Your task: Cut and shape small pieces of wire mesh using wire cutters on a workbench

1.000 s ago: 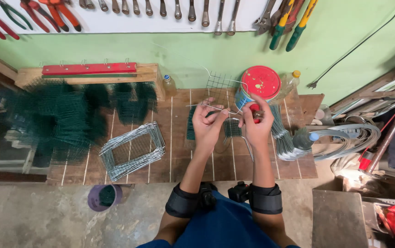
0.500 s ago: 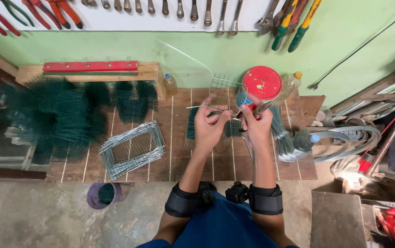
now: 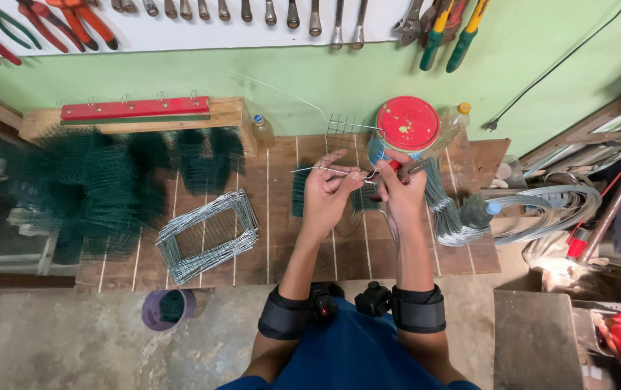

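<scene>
My left hand pinches a thin silver wire that runs level to the left above the wooden bench. My right hand is closed on red-handled pliers whose jaws meet the wire between the two hands. Below the hands lies a small piece of green wire mesh. A small grey mesh panel with a long wire tail stands just behind the hands. Both wrists wear black bands.
A red-lidded tin and a plastic bottle stand behind my right hand. A stack of grey wire frames lies left, green mesh piles further left, bundled wire right. Hand tools hang on the wall.
The hands stayed in place over the bench. The long wire tail now points up and left, and the wire end held by the left hand sticks out leftward.
</scene>
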